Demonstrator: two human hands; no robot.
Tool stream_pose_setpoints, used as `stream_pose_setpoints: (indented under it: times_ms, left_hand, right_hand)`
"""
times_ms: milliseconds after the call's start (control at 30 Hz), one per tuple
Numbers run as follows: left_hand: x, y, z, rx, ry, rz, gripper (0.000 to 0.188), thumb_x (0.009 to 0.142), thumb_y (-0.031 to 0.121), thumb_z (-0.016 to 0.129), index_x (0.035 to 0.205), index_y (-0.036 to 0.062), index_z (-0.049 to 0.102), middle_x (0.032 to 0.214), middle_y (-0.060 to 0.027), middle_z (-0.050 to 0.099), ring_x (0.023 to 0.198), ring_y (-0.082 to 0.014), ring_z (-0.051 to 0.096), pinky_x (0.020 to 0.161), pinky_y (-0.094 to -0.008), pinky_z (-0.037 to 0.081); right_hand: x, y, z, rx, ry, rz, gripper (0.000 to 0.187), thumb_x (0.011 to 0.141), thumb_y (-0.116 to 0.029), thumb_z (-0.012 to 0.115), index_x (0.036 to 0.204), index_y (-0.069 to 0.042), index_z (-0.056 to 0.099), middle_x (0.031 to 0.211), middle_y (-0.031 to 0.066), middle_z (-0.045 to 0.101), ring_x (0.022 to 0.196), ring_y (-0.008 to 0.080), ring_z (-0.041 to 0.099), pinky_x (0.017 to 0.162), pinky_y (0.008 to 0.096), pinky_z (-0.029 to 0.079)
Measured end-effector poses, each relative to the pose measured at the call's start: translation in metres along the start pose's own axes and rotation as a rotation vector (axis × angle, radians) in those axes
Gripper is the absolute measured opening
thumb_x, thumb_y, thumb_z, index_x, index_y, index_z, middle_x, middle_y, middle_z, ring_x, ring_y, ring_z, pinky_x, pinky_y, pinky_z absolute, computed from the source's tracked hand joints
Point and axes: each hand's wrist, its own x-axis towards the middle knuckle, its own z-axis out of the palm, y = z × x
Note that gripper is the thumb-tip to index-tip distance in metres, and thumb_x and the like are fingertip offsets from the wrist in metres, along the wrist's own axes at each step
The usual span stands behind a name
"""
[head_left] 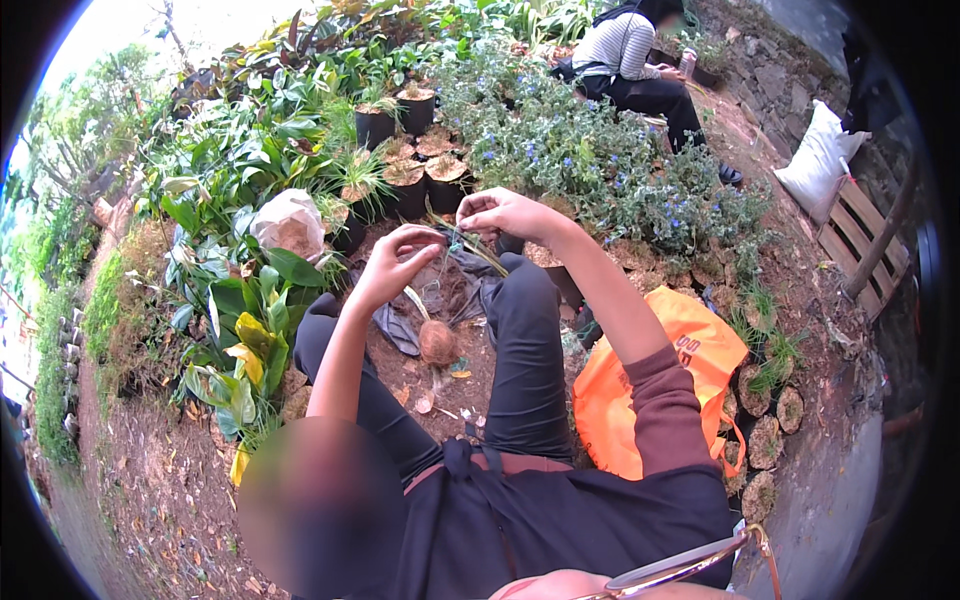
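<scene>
My left hand (402,262) and my right hand (508,217) are raised close together above my knees, fingertips pinched. A thin bluish-green string (455,241) shows between them, its ends too fine to follow. Just beyond and below the fingers lie long narrow leaves (484,256). On the ground between my legs rests a round brown fibre ball (438,343) with a pale stem (417,303) pointing up and left. Behind it, brown loose fibre (446,288) sits on a crumpled dark plastic sheet (395,326).
Black potted plants (405,188) stand ahead, beside blue-flowered bushes (600,165). A white bag (290,222) of brown material is at left. An orange bag (625,400) lies by my right leg. Further off are a seated person (630,60), a white sack (820,160) and a wooden pallet (865,235).
</scene>
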Motion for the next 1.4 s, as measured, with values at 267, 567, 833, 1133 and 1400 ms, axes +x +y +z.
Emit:
stream_pose_setpoints:
  times_ms: [267, 567, 833, 1133, 1400]
  left_hand:
    - [-0.001, 0.007, 0.016, 0.224, 0.030, 0.166, 0.018, 0.078, 0.014, 0.066, 0.089, 0.0008, 0.063, 0.098, -0.0093, 0.058, 0.094, -0.0199, 0.057, 0.085, -0.0321, 0.042]
    - [-0.004, -0.021, 0.021, -0.367, 0.244, -0.093, 0.022, 0.082, 0.014, 0.064, 0.096, -0.0016, 0.061, 0.089, -0.0020, 0.060, 0.084, -0.0078, 0.055, 0.077, -0.0212, 0.044]
    - [-0.011, -0.053, 0.026, -0.396, 0.444, -0.221, 0.021, 0.081, 0.015, 0.065, 0.096, 0.0007, 0.062, 0.086, -0.0007, 0.062, 0.078, -0.0039, 0.054, 0.070, -0.0183, 0.042]
    - [-0.002, -0.075, 0.027, -0.139, 0.458, -0.053, 0.013, 0.078, 0.007, 0.065, 0.085, -0.0035, 0.065, 0.097, -0.0073, 0.058, 0.086, -0.0121, 0.057, 0.078, -0.0235, 0.044]
    - [0.017, -0.125, 0.019, 0.187, 0.584, -0.052, 0.013, 0.074, 0.012, 0.068, 0.080, 0.0007, 0.065, 0.097, -0.0051, 0.056, 0.081, -0.0119, 0.056, 0.066, -0.0236, 0.045]
  right_hand:
    - [-0.007, -0.013, 0.007, -0.061, -0.036, -0.019, 0.011, 0.083, -0.013, 0.058, 0.089, -0.003, 0.059, 0.077, -0.0016, 0.056, 0.065, 0.0042, 0.047, 0.058, 0.0203, 0.039]
    - [0.026, 0.032, -0.026, -0.290, 0.784, -0.281, 0.044, 0.075, -0.015, 0.065, 0.114, -0.001, 0.048, 0.106, 0.0120, 0.053, 0.078, 0.0169, 0.057, 0.071, 0.0284, 0.047]
    - [0.020, 0.058, 0.044, -0.510, 0.625, -0.436, 0.015, 0.069, -0.017, 0.067, 0.079, -0.006, 0.066, 0.103, 0.0117, 0.055, 0.097, 0.0275, 0.056, 0.084, 0.0349, 0.044]
    - [0.041, 0.090, 0.062, -0.609, 0.691, -0.421, 0.013, 0.071, -0.018, 0.067, 0.076, -0.005, 0.065, 0.103, 0.0104, 0.057, 0.100, 0.0278, 0.053, 0.086, 0.0377, 0.041]
    - [0.075, 0.111, 0.062, -0.610, 0.788, -0.421, 0.013, 0.064, -0.017, 0.066, 0.069, -0.007, 0.060, 0.094, 0.0061, 0.057, 0.093, 0.0243, 0.053, 0.083, 0.0388, 0.037]
